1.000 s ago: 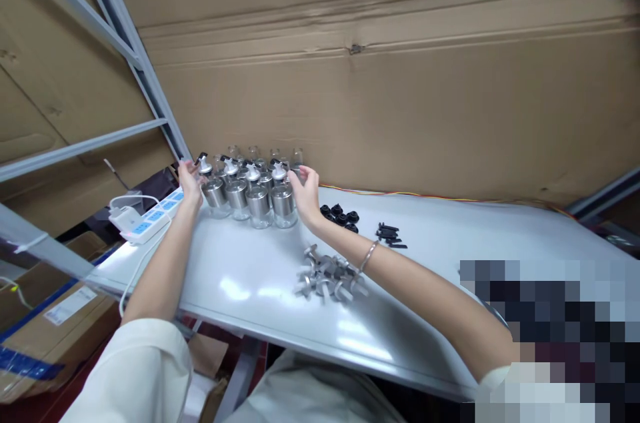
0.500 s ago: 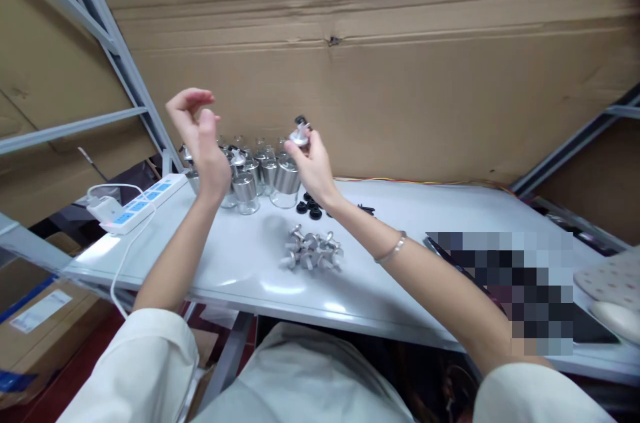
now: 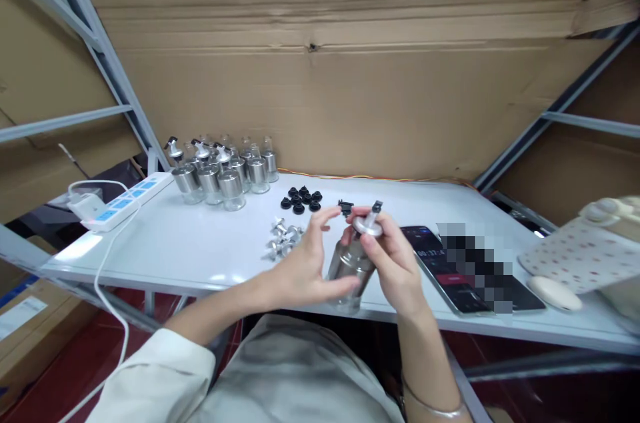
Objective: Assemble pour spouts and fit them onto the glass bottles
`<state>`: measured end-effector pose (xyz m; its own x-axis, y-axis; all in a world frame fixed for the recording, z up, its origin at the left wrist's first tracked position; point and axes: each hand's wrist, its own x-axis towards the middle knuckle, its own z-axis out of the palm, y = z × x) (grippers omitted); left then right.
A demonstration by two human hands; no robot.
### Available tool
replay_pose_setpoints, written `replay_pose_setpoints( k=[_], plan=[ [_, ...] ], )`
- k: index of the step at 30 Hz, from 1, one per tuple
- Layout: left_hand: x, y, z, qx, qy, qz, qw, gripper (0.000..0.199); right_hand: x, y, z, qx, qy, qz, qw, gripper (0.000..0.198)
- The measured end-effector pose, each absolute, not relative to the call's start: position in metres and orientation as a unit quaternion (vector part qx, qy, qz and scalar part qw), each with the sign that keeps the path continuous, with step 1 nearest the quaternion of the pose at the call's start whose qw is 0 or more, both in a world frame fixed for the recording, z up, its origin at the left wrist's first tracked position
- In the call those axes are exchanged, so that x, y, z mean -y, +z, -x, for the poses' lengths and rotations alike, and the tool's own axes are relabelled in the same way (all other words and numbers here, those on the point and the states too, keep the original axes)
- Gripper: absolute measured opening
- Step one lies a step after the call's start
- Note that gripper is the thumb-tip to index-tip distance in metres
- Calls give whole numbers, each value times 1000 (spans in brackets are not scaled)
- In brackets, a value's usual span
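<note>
One bottle [image 3: 351, 263] leans at the table's [image 3: 200, 236] near edge; the right hand [image 3: 400, 263] is clamped on its one spout [image 3: 367, 227], the left hand [image 3: 303, 266] spread beside it, contact unclear. Three spouts [image 3: 201, 151] top the far-left cluster [image 3: 209, 176]; about eight black caps [image 3: 299, 208] and one phone [image 3: 453, 280] lie nearer

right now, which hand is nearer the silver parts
Left: the left hand is just right of the silver parts; the right hand is farther right, on the spout.
</note>
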<state>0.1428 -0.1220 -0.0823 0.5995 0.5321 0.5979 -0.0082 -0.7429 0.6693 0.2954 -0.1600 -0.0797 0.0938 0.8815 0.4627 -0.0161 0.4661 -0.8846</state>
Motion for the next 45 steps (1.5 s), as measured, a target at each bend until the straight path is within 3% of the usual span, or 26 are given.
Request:
replay_pose_setpoints(
  k=[9,22,34,45],
  plan=[
    [126,-137,-182,-175,550,-698,424,82,155,-102,-283,587,334,346,651,21],
    [140,-139,-184,-310,489,-590,562,42,160,-92,-290,623,371,364,584,25],
    [135,-154,-178,-293,472,-614,560,56,155,-108,-280,637,209,391,630,24],
    [139,-146,-180,-267,475,-605,581,45,154,-94,-272,556,294,339,700,28]
  ],
)
